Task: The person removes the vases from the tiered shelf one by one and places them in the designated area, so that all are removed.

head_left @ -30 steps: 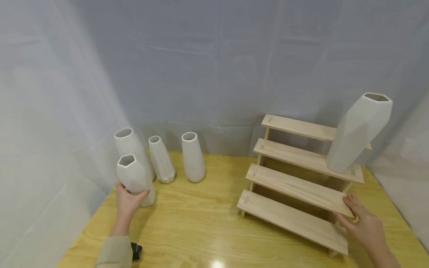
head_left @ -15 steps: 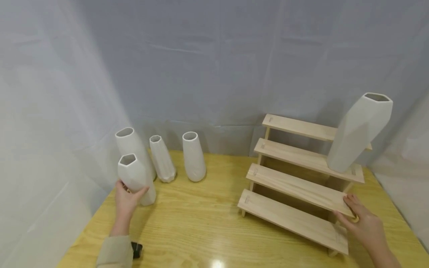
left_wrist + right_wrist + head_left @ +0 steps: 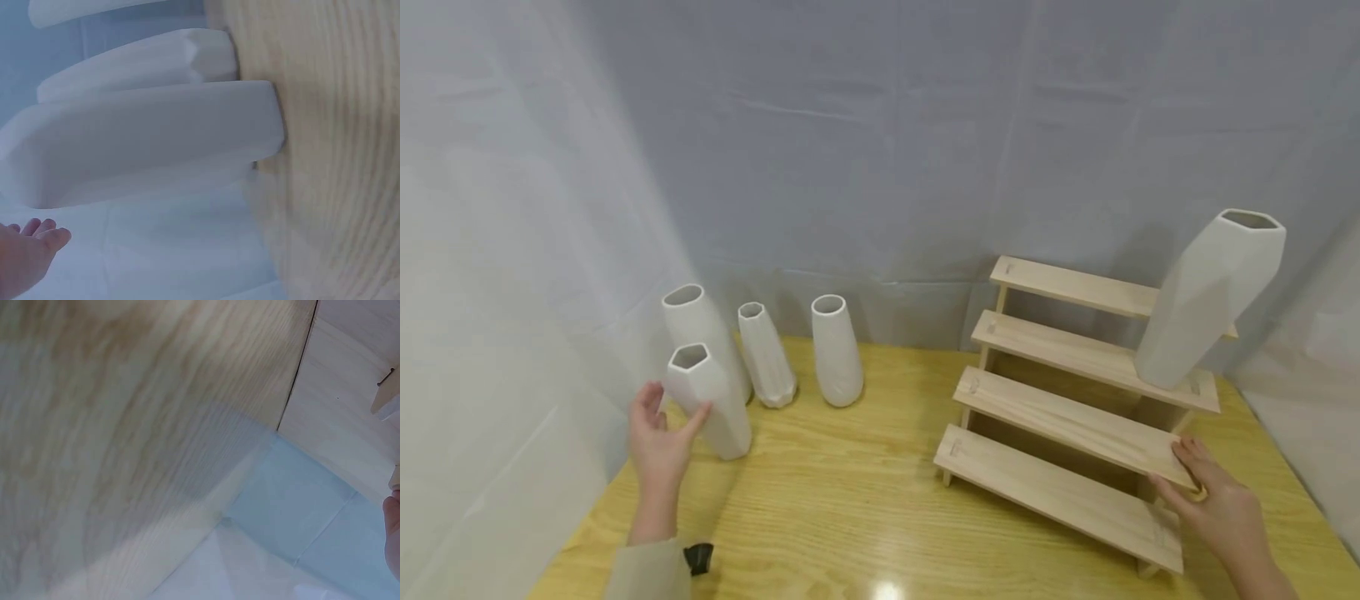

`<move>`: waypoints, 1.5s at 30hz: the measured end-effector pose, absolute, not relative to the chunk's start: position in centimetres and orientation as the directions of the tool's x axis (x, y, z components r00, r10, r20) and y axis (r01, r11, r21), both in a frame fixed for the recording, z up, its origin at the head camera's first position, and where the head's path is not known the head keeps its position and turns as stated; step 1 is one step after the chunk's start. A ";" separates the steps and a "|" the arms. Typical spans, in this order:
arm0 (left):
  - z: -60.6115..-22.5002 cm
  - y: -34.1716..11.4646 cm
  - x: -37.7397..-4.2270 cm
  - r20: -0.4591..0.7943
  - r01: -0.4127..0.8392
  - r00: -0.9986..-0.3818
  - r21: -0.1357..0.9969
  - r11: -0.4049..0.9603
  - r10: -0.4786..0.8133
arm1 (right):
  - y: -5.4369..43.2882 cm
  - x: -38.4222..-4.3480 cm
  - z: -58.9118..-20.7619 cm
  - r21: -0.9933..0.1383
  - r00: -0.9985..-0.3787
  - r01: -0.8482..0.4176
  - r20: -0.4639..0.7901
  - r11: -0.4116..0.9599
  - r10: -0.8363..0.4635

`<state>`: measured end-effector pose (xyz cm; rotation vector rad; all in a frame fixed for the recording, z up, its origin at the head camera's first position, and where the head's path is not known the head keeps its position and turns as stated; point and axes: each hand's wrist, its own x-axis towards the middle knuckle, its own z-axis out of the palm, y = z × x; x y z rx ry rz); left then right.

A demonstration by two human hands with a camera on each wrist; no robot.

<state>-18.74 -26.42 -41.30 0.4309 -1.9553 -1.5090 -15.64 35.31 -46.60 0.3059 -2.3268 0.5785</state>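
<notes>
My left hand (image 3: 658, 437) is beside a white faceted vase (image 3: 718, 404) at the table's left. Its fingers are spread and hold nothing; in the left wrist view a gap shows between the fingers (image 3: 53, 234) and the vase (image 3: 150, 144). The vase stands upright on the table. At the right, my right hand (image 3: 1221, 504) grips the right end of a board of a wooden stepped display stand (image 3: 1067, 421), second step from the bottom. Fingers lie on top, the thumb at the front edge. In the right wrist view only a bit of this hand (image 3: 392, 534) shows.
Behind the faceted vase stand a wider white vase (image 3: 703, 329), a slim ribbed vase (image 3: 766, 358) and a smooth rounded vase (image 3: 837, 354). A tall faceted vase (image 3: 1206, 300) stands on the stand's upper part, right end. Pale cloth (image 3: 880, 167) hangs behind the wooden table (image 3: 835, 517).
My left hand has let go of the faceted vase and drawn back a little to the left, its fingers spreading. The vase stays in place. My right hand keeps its grip on the stand.
</notes>
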 end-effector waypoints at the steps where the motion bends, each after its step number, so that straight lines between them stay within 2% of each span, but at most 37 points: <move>1: -41.0 -26.3 -18.6 0.279 0.123 -0.746 0.950 0.287 -0.605 | 35.3 -15.6 -46.5 -0.315 -0.720 -0.370 0.691 0.874 -0.056; 5: -40.1 -25.5 -18.0 0.329 0.172 -0.710 0.938 0.300 -0.622 | 35.1 -15.5 -46.2 -0.313 -0.723 -0.365 0.689 0.877 -0.055; 9: -39.3 -24.2 -17.6 0.431 0.263 -0.663 0.900 0.349 -0.612 | 35.1 -15.5 -46.2 -0.312 -0.724 -0.366 0.687 0.877 -0.058; 14: -38.9 -22.6 -17.8 0.562 0.400 -0.619 0.827 0.396 -0.548 | 35.1 -15.5 -46.2 -0.302 -0.715 -0.380 0.696 0.875 -0.071; 18: -38.0 -20.5 -18.0 0.630 0.477 -0.614 0.776 0.412 -0.476 | 35.0 -15.5 -46.1 -0.290 -0.700 -0.390 0.709 0.874 -0.078; 25: -39.3 -17.5 -20.5 0.678 0.557 -0.641 0.733 0.390 -0.359 | 35.2 -15.6 -46.3 -0.279 -0.691 -0.396 0.718 0.875 -0.083; 31: -38.5 -13.8 -21.4 0.687 0.608 -0.679 0.724 0.325 -0.258 | 35.2 -15.6 -46.3 -0.294 -0.721 -0.365 0.690 0.884 -0.068; 36: -36.8 -10.6 -21.4 0.675 0.623 -0.713 0.734 0.272 -0.190 | 35.3 -15.8 -46.4 -0.288 -0.711 -0.379 0.699 0.879 -0.078; 42: -37.9 -7.9 -23.5 0.618 0.578 -0.779 0.773 0.260 -0.108 | 35.3 -15.7 -46.5 -0.288 -0.686 -0.407 0.723 0.867 -0.082; 45: -38.1 -6.4 -24.4 0.610 0.581 -0.791 0.775 0.248 -0.055 | 35.3 -15.9 -46.5 -0.282 -0.688 -0.405 0.721 0.869 -0.087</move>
